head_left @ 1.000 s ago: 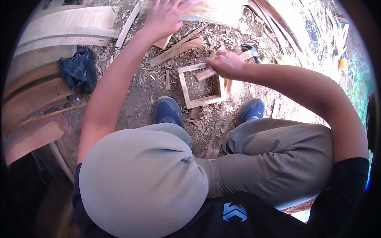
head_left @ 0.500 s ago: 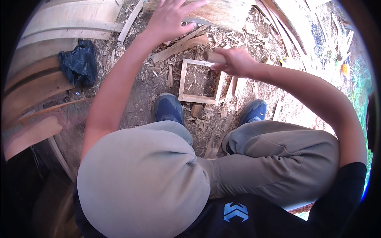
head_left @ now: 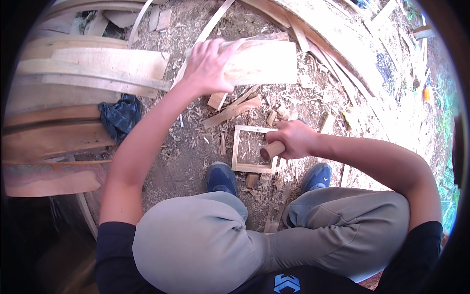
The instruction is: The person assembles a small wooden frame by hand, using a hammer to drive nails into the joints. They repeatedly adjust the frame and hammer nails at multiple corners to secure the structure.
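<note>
My left hand (head_left: 208, 66) grips a pale wooden board (head_left: 264, 61) near its left end, with the thumb along the near edge and the fingers over the top. My right hand (head_left: 293, 138) is closed around a thick round wooden handle (head_left: 273, 150), its butt end pointing toward me. The head of this tool is mostly hidden behind the fist. Below the right hand, a small rectangular wooden frame (head_left: 235, 149) lies on the ground; the fist and handle cover part of its right side.
My blue shoes (head_left: 221, 177) stand either side of the frame's near edge, by a small wood block (head_left: 251, 181). Offcuts (head_left: 232, 111) and shavings litter the dirt. Planks (head_left: 54, 117) and a black plastic bag (head_left: 121, 117) lie left; long strips (head_left: 338, 73) curve along the far right.
My left hand, spread before, has closed on the board. My right hand has turned the handle's butt toward me. The view has tilted up, so the scene sits lower.
</note>
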Available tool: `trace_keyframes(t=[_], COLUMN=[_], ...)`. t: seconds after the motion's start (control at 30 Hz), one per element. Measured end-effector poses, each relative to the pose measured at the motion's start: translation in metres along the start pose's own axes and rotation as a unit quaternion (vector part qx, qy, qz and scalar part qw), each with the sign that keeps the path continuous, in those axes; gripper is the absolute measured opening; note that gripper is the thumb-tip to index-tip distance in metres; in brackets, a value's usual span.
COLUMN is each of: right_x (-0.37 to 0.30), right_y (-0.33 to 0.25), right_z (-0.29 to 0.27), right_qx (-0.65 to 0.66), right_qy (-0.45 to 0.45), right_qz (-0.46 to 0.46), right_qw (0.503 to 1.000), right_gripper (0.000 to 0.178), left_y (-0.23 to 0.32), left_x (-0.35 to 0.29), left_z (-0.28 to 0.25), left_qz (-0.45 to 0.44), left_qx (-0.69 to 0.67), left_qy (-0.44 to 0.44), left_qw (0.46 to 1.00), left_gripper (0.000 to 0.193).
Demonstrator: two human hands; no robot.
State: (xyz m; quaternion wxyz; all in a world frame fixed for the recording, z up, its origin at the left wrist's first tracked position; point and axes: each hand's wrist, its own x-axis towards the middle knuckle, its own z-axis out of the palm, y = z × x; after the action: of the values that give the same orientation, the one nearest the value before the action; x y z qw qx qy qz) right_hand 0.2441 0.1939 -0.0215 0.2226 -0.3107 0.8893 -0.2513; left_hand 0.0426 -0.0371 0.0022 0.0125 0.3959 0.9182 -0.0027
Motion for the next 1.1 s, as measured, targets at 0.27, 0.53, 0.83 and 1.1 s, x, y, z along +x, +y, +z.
trace_keyframes(t=[0.27, 0.53, 0.83, 1.1], right_x=[0.004, 0.017, 0.028, 0.027], right_y=[-0.007, -0.024, -0.049, -0.018], right_z=[-0.005, -0.057, -0.113, -0.081], right_qx=[0.047, 0.211, 0.139, 0.278], right_qy=[0.020, 0.186, 0.396, 0.275], right_qz=[-0.006, 0.161, 0.118, 0.189], right_qw=[0.999, 0.946, 0.900, 0.901], right_gripper=[0.020, 0.045, 0.046, 0.045], left_y=[-0.033, -0.021, 0.073, 0.118], left_x=[-0.020, -0.047, -0.160, -0.163], left_z=[0.006, 0.037, 0.094, 0.129], left_qz=[-0.045, -0.018, -0.041, -0.127], left_qx=[-0.127, -0.053, -0.276, -0.289], left_qy=[-0.118, 0.078, 0.088, 0.074], left_qw=[0.984, 0.995, 0.956, 0.946], left_gripper=[0.129, 0.112, 0.052, 0.046])
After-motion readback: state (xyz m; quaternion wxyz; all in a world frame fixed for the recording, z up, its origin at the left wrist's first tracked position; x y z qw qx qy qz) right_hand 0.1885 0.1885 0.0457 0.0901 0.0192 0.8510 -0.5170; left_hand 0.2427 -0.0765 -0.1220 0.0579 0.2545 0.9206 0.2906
